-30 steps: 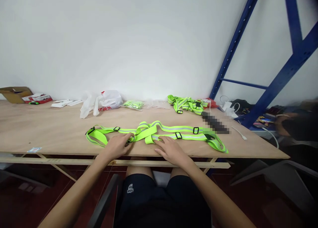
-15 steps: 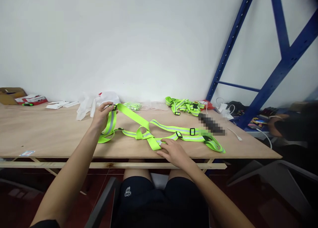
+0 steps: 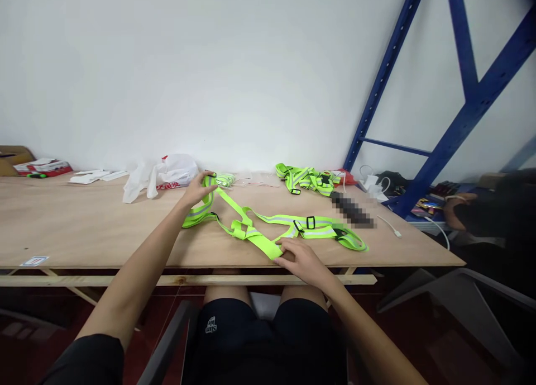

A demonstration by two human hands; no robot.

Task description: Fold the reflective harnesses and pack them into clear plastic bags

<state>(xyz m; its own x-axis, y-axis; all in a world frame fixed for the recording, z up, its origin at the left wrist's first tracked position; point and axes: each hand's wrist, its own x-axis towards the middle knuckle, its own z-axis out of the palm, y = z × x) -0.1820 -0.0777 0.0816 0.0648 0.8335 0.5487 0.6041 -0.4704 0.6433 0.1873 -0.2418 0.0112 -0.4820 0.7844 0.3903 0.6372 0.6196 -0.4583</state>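
A neon-green reflective strap vest (image 3: pixel 288 226) with grey stripes and black buckles lies spread on the plywood table (image 3: pixel 84 228). My left hand (image 3: pixel 200 188) grips its left loop and holds that end up off the table, near the back. My right hand (image 3: pixel 300 257) pinches the strap's near end at the table's front edge. The rest of the vest lies flat to the right.
A second green vest (image 3: pixel 307 178) is bunched at the back. White plastic bags (image 3: pixel 161 175), papers and a carton lie along the wall at left. Cables and a charger (image 3: pixel 374 185) lie at the right, by a blue steel rack (image 3: pixel 422 122). Another person's arm (image 3: pixel 460 212) shows at far right.
My left hand lifted the vest's left loop off the table and carried it back and to the right. My right hand drew the near strap end toward the front edge.
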